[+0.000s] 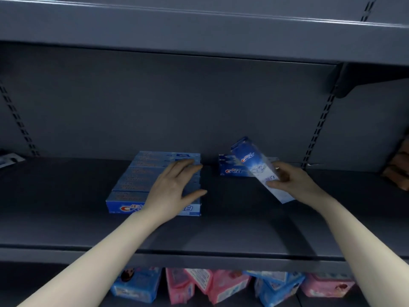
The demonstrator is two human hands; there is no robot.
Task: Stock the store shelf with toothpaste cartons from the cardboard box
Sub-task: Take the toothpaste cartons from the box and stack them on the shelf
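Note:
Several blue toothpaste cartons (141,180) lie side by side in a block on the dark grey shelf (232,229). My left hand (174,187) rests flat on top of that block, fingers straight and spread. To the right, another carton (230,168) lies against the back panel. My right hand (294,180) grips a tilted blue and white carton (256,167) by its near end; its far end points up and back, in front of the lying carton. The cardboard box is out of view.
The shelf above (199,29) overhangs close overhead. Slotted uprights (318,127) run down both sides of the back panel. Pink and blue packages (217,284) fill the shelf below. Brownish goods (398,165) sit at the far right edge.

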